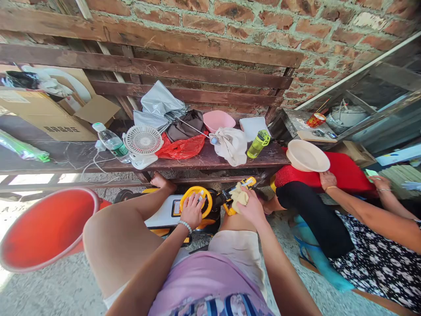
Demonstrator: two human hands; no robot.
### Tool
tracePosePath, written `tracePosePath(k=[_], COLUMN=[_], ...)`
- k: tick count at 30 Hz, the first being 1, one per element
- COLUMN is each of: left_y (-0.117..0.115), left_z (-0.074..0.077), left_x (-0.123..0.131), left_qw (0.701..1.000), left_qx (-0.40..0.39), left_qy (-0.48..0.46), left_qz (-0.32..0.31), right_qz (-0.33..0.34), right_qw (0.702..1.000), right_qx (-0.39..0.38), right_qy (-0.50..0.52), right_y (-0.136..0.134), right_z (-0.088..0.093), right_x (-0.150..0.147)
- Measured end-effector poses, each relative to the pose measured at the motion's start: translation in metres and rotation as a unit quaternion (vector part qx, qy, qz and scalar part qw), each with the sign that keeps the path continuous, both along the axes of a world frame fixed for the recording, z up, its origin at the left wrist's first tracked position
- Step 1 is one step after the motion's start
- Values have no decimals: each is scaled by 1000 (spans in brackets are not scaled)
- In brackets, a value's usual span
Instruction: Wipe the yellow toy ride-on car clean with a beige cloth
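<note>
A toy vehicle with a white hood [162, 212] and a yellow steering wheel [209, 202] stands on the floor between my legs. My left hand [192, 211], with a beaded bracelet at its wrist, lies on the wheel's left side; its fingers are spread over the rim. To the right, my right hand [252, 205] is closed on a crumpled pale yellow cloth [239, 197]. That cloth sits against the toy's black and yellow arm [247, 181], beside the wheel.
A wooden bench [197, 160] ahead carries a fan [144, 141], a water bottle [113, 142], bags and a green bottle [258, 144]. An orange-red tub [49, 226] stands left. At right, a seated person's hand touches a cream basin [307, 156].
</note>
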State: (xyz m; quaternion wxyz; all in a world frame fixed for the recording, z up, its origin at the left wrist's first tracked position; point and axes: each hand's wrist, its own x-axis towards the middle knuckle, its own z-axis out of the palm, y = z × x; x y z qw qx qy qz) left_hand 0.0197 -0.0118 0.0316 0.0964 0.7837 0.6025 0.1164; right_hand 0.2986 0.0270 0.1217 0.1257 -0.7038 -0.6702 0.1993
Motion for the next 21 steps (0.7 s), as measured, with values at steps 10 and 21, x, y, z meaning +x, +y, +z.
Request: tracePosePath(k=[10,21], left_y=[0,1], left_z=[-9,-9], left_x=[-1,-1], left_qw=[1000,1000], left_qx=[13,21], left_qy=[-3,-2], left_qz=[-1,-1], right_qz=[-55,167], right_qw=[980,953], right_qx=[-164,-190], right_qy=[-96,-167], right_y=[74,54], right_z=[-61,-45], right_x=[41,23])
